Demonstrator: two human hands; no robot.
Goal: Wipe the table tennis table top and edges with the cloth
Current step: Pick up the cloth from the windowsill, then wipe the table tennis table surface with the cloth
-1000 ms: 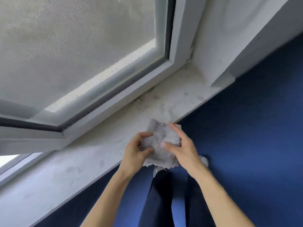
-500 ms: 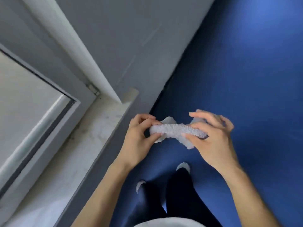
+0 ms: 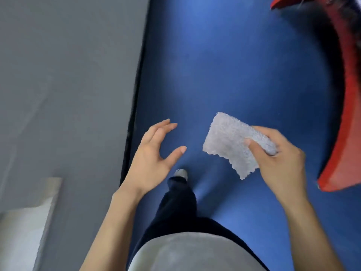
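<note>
The right hand [image 3: 281, 163] pinches a cloth [image 3: 226, 143], thumb on top and fingers curled beneath one end. The cloth is pale grey, fluffy and roughly rectangular, with a ragged lower edge; it hangs in the air above the floor [image 3: 234, 65]. The left hand [image 3: 152, 157] is well apart from it, fingers spread and loose, holding nothing. The floor is smooth matt blue. A flat grey wall [image 3: 68, 75] rises on the left, and a curved red object [image 3: 349, 133] stands at the right edge. Dark trousers [image 3: 179, 204] show below.

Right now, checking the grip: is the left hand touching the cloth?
Apart. Head view shows blue floor between left hand and cloth; the right hand grips it.
</note>
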